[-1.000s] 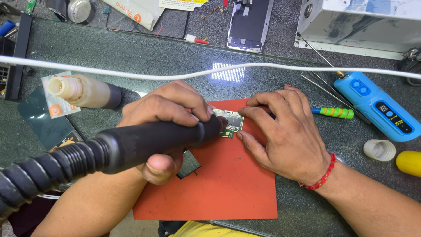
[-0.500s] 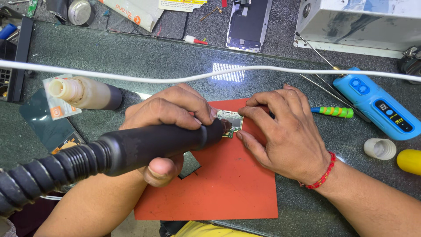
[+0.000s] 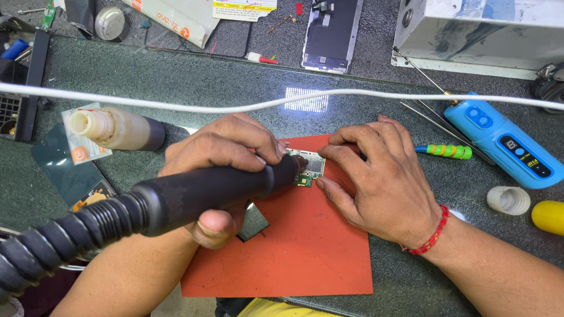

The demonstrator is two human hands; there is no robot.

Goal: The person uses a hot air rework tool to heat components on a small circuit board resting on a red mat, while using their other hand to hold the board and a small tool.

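Note:
My left hand (image 3: 226, 155) grips a thick black hot-air wand (image 3: 194, 194) with a ribbed hose (image 3: 53, 246) running off to the lower left. Its nozzle tip points at a small green circuit board (image 3: 310, 167) lying on an orange-red mat (image 3: 294, 246). My right hand (image 3: 382, 176), with a red thread bracelet at the wrist, lies flat on the mat. Its fingertips press on the board's right and top edges.
A white cable (image 3: 176, 105) crosses the bench. A blue handheld tool (image 3: 505, 144), a green-striped screwdriver (image 3: 446, 151), a white cap (image 3: 508, 199) and a yellow object (image 3: 549, 216) lie to the right. A glue bottle (image 3: 114, 129) lies left; a phone screen (image 3: 330, 35) and a white box (image 3: 482, 29) sit behind.
The view has shifted slightly. Both hands and the wand stay at the circuit board with almost no movement.

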